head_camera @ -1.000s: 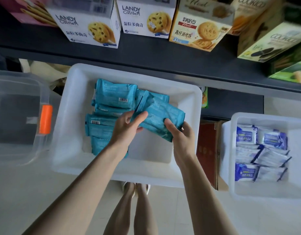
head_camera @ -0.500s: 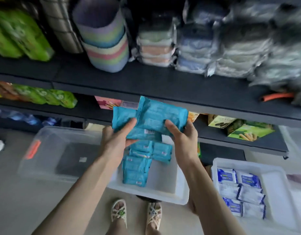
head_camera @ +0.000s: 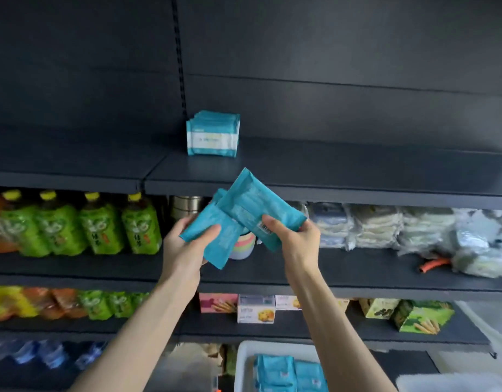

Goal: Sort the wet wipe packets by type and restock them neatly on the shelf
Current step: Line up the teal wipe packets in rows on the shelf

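Restocking looks underway: left grip [head_camera: 184, 250] and right grip [head_camera: 296, 239] clamp teal packets [head_camera: 244, 210]; next, likely square them, then stand them beside the stack [head_camera: 213, 133] above both grips.

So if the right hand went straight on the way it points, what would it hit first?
Probably the front edge of the top shelf; the right hand, gripping packets, points up-left toward it. Depth is unclear.

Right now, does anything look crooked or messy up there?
Yes. The teal packets held in the left hand and right hand are fanned out at crossed angles, not squared up like the upright teal stack on the top shelf. An orange thing also lies loose beside the wrapped white packs on the shelf below.
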The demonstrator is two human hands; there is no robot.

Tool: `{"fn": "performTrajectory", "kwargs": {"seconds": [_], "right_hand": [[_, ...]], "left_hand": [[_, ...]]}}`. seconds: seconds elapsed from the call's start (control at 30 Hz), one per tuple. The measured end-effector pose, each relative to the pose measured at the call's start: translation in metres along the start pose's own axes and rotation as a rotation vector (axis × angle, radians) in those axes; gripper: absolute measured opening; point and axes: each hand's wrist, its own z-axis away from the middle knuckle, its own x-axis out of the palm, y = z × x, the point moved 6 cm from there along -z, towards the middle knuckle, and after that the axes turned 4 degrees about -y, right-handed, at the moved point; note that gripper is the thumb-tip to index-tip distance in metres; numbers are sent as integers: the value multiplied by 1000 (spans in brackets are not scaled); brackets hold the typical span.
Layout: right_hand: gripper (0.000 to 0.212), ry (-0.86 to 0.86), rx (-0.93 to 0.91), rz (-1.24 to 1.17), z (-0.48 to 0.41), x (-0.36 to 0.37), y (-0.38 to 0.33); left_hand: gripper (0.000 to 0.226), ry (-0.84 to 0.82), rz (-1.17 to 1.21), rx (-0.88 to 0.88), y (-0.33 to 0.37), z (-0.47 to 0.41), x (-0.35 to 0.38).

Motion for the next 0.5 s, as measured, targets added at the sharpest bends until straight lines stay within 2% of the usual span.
{"fn": "performTrajectory", "kwargs": {"seconds": [0.13, 0.27, 0.4, 0.5], "right_hand": [[24, -67, -19, 169, -6, 37, -22], [31, -137, -20, 337, -16, 58, -38], [18, -261, -16, 228, -25, 72, -49], [18, -204, -22, 151, -36, 65, -58]], "left_hand": [[26, -151, 35, -59, 25, -18, -7], [26, -319, 201, -108, 38, -33, 4], [35, -436, 261, -134, 48, -44, 26], [47, -514, 235, -155, 52, -54, 44]]}}
